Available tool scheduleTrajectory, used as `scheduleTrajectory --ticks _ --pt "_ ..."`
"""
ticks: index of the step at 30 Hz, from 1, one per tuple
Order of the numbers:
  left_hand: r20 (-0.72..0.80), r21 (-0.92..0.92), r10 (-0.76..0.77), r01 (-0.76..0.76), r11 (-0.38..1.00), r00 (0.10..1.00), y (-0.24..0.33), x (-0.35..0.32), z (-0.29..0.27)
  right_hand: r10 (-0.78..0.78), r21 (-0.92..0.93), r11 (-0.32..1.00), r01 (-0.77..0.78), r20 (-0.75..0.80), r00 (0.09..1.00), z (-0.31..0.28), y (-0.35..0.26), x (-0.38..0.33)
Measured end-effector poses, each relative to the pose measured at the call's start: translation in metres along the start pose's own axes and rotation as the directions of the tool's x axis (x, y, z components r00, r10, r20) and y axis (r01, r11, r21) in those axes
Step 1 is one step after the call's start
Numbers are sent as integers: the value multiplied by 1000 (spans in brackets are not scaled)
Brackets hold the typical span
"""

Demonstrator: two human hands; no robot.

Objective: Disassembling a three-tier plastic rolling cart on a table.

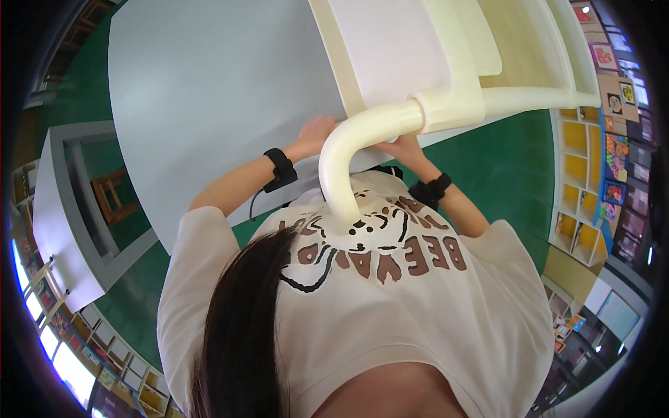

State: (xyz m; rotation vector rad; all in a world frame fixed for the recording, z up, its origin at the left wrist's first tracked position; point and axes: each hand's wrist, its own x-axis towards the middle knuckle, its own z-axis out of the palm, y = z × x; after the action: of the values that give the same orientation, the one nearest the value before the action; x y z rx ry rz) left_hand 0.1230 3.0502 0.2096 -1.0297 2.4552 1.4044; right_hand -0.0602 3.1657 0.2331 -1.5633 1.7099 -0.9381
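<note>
A cream plastic chair [446, 63] is held up close to my chest, and its curved tube leg [341, 160] bends down toward my white printed shirt [390, 292]. My left hand [313, 132] grips the chair at the base of the seat panel, with its fingers hidden behind the chair. On the other side of the tube, just under the joint, my right hand [404, 148] holds the chair. Both wrists wear black bands. My dark hair [244, 327] hangs over my shoulder.
A large pale grey table [209, 83] lies right behind the chair, on a green floor [502, 167]. Yellow cubby shelves [578, 167] and wall pictures line the right. At the left, a grey frame unit [63, 209] stands over a wooden stool [111, 195].
</note>
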Motion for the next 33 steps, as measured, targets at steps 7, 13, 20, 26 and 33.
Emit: scheduleTrajectory --ticks 7,13,20,26,33 --pt "-186 -370 198 -255 894 963 -16 -13 2 130 88 988 -125 -56 990 2 -2 -1" --pt "-217 50 133 -125 991 967 -6 -17 12 -44 -12 999 44 -33 998 -12 5 -8" --pt "-50 66 -138 141 988 989 19 -22 4 -46 77 996 42 59 997 -22 12 -1" --pt "-90 -73 -267 261 963 960 5 -32 15 -61 121 992 46 125 990 -22 15 7" --pt "-95 -85 -187 179 980 978 9 -33 5 -58 138 990 36 159 986 -21 8 15"
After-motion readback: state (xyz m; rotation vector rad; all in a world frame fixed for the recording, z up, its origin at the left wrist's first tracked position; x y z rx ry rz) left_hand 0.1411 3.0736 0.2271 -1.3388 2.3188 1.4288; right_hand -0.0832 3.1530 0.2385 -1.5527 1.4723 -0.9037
